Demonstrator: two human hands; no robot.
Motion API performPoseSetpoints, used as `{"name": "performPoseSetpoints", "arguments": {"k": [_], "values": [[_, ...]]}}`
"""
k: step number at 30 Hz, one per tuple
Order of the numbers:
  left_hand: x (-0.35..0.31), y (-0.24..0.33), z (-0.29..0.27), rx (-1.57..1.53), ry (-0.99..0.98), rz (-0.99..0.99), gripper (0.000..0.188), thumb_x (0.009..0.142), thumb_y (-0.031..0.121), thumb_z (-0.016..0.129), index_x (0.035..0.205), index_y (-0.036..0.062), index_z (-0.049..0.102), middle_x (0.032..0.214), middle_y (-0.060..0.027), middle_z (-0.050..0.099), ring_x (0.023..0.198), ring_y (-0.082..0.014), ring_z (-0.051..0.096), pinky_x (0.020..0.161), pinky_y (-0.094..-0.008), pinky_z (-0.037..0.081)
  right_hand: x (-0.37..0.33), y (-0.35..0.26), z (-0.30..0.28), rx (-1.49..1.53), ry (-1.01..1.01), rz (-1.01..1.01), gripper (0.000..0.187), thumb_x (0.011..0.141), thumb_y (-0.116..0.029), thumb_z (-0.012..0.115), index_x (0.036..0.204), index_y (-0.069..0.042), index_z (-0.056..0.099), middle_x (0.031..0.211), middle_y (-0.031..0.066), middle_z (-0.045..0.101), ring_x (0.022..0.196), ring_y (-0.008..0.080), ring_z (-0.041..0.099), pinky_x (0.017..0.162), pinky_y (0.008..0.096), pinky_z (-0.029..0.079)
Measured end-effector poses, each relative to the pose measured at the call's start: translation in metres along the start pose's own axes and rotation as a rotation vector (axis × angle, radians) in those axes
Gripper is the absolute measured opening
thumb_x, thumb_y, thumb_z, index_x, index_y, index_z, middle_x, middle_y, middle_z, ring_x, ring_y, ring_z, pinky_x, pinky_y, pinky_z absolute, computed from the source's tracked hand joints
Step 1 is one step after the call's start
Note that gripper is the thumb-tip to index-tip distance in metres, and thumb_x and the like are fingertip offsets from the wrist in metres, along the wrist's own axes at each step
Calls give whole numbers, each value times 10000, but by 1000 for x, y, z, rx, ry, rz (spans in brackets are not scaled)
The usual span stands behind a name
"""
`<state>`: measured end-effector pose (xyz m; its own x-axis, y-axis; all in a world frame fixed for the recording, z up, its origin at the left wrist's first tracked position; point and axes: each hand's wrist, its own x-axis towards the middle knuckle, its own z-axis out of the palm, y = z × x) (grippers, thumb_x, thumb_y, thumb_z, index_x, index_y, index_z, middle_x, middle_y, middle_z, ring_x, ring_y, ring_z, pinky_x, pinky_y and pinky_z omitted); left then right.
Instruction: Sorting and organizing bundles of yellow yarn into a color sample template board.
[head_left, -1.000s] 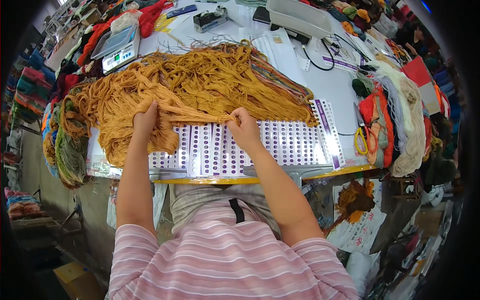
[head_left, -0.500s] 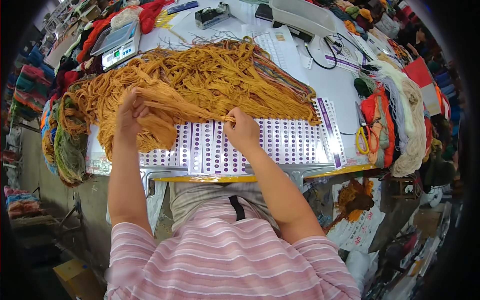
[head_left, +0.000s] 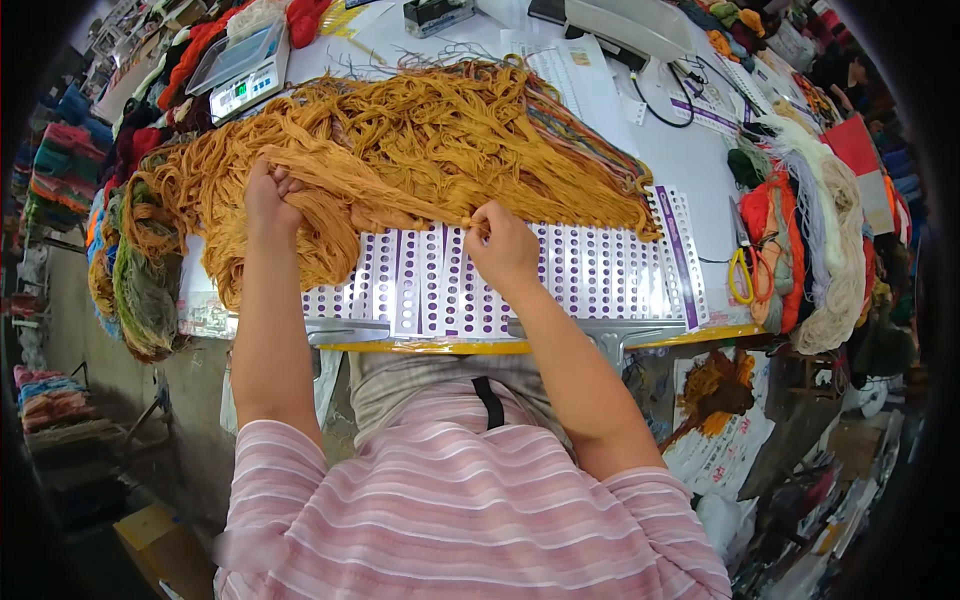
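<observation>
A thick heap of golden-brown thread [head_left: 440, 140] spreads over the table, its strands running down to a row of perforated white-and-purple cards [head_left: 580, 270]. My left hand [head_left: 271, 198] is closed around a lighter orange-tan bundle of thread [head_left: 340, 185] at the left of the heap. From there the bundle stretches rightward, narrowing to the upper edge of the cards. At that narrow end my right hand [head_left: 502, 248] pinches the thread between thumb and fingers, just above the punched holes. The exact spot under its fingertips is partly hidden.
A digital scale [head_left: 248, 88] with a clear tray stands back left. Colourful skeins [head_left: 800, 240] hang over the right edge beside yellow-and-orange-handled scissors [head_left: 741, 275]. More skeins [head_left: 140, 280] drape at the left. A plastic bin [head_left: 630, 28] sits at the back.
My left hand has closed further on the bundle and shifted slightly. My right hand stays at the narrow end of the thread. The whole view has shifted a little.
</observation>
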<state>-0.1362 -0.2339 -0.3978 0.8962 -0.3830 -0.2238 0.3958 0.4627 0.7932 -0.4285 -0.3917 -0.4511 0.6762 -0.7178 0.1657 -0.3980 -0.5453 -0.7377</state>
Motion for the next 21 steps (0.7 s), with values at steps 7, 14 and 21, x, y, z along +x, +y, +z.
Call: {"name": "performPoseSetpoints", "arguments": {"k": [7, 14, 21], "values": [[2, 21, 16, 385, 12, 84, 171, 926, 216, 565, 806, 94, 549, 615, 16, 482, 506, -94, 421, 479, -269, 351, 5, -1, -4, -64, 11, -24, 139, 780, -142, 643, 899, -91, 592, 834, 83, 645, 804, 306, 615, 683, 435, 480], [35, 57, 11, 265, 30, 95, 179, 1002, 232, 516, 914, 86, 461, 668, 13, 461, 553, -110, 324, 521, -295, 378, 2, -2, 0, -187, 29, -83, 251, 775, -202, 631, 981, -61, 611, 973, 119, 623, 849, 321, 622, 725, 431, 507], [41, 48, -9, 342, 124, 63, 188, 1018, 243, 482, 951, 67, 486, 647, -11, 469, 515, -97, 319, 513, -288, 375, 3, -6, -2, -160, -15, 31, 315, 789, -246, 640, 1067, -103, 607, 1054, 71, 605, 958, 257, 629, 777, 394, 507]]}}
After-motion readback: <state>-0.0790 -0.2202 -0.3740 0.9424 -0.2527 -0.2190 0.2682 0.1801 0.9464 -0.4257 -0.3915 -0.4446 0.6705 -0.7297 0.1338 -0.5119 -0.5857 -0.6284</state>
